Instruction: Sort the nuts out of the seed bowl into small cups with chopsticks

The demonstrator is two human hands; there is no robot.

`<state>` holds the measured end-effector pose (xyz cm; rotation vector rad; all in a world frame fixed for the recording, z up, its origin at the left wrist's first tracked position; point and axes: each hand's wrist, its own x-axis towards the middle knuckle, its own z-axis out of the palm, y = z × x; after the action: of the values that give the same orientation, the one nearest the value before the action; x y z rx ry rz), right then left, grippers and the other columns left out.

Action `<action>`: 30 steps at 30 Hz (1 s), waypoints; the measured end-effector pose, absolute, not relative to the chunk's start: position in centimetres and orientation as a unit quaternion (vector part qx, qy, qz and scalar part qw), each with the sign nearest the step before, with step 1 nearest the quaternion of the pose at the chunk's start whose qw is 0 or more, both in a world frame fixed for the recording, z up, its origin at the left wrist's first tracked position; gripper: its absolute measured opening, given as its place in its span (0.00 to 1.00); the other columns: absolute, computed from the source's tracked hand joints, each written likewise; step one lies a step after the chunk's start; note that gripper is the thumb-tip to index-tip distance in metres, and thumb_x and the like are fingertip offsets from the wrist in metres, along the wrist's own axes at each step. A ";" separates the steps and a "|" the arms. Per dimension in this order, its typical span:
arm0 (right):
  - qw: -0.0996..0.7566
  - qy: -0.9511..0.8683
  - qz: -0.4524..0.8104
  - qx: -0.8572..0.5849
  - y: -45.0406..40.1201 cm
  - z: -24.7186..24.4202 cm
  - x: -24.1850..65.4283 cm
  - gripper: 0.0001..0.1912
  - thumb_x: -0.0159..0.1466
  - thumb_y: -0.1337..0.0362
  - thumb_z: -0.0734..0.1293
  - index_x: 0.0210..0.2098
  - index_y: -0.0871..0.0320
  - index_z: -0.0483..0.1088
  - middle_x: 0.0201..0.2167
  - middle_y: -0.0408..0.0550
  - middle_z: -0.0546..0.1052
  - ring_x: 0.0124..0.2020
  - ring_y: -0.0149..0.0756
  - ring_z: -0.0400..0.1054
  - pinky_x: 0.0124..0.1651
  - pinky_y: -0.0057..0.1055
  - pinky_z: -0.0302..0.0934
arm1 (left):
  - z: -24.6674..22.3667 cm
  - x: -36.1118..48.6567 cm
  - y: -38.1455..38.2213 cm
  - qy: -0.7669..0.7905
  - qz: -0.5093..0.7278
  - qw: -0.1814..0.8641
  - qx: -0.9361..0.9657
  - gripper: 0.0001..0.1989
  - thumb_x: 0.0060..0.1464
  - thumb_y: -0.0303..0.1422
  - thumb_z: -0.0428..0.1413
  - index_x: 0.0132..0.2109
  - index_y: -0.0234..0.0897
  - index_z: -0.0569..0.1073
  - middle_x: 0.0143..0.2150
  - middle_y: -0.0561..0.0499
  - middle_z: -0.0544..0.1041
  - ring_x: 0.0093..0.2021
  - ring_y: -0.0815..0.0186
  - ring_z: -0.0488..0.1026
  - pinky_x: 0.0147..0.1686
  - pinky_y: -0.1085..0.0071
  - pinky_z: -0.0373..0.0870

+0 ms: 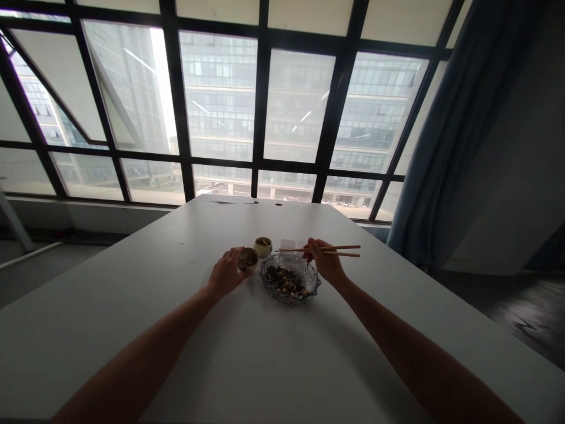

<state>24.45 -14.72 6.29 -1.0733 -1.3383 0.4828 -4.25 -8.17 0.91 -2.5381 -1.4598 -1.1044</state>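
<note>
Head view: holding a small cup (248, 259) in the left hand (225, 273), left of a glass bowl (311, 271) of dark bits (282, 281). Pinching wooden chopsticks (348, 247) in the right hand (325, 262), pointing them left. Can see another cup (263, 251) on the white table (273, 365), by the bowl's far left edge.

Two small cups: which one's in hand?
The nearer small, round, darker-looking cup, held by the left hand; the other, a cream round cup, stands untouched on the white table.

The left hand (226, 273) holds a cup (248, 270) beside a glass bowl (313, 284) of mixed pieces (282, 280). A second cup (265, 252) stands nearby. The right hand (324, 260) holds chopsticks (346, 247), tips near the bowl's far rim.
</note>
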 end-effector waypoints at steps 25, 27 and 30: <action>0.551 -0.610 0.238 -0.517 -18.6 7.9 28.1 0.37 0.57 0.29 0.63 0.17 0.58 0.73 0.11 0.46 0.72 0.16 0.33 0.68 0.23 0.29 0.63 | 0.7 -4.4 -7.9 -0.488 -0.347 -0.026 -0.801 0.33 0.56 0.42 0.60 0.65 0.37 0.63 0.64 0.39 0.71 0.62 0.48 0.70 0.58 0.53 0.71; 0.526 -0.629 0.251 -0.515 -18.8 8.0 28.2 0.37 0.57 0.30 0.64 0.18 0.58 0.74 0.11 0.46 0.72 0.15 0.32 0.67 0.23 0.28 0.63 | 0.7 -4.4 -7.9 -0.493 -0.343 -0.028 -0.799 0.33 0.56 0.42 0.59 0.66 0.37 0.63 0.64 0.38 0.71 0.63 0.48 0.69 0.58 0.53 0.71; 0.488 -0.661 0.278 -0.498 -19.0 7.9 27.9 0.35 0.58 0.32 0.65 0.20 0.59 0.75 0.13 0.46 0.73 0.16 0.32 0.68 0.22 0.28 0.62 | 0.6 -4.4 -7.8 -0.500 -0.341 -0.028 -0.795 0.34 0.56 0.43 0.59 0.66 0.37 0.62 0.64 0.38 0.71 0.62 0.48 0.70 0.57 0.54 0.71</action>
<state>27.87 -18.96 7.89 -1.2102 -1.6068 0.6752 -4.45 -7.78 0.57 -2.5438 -1.6010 -1.0915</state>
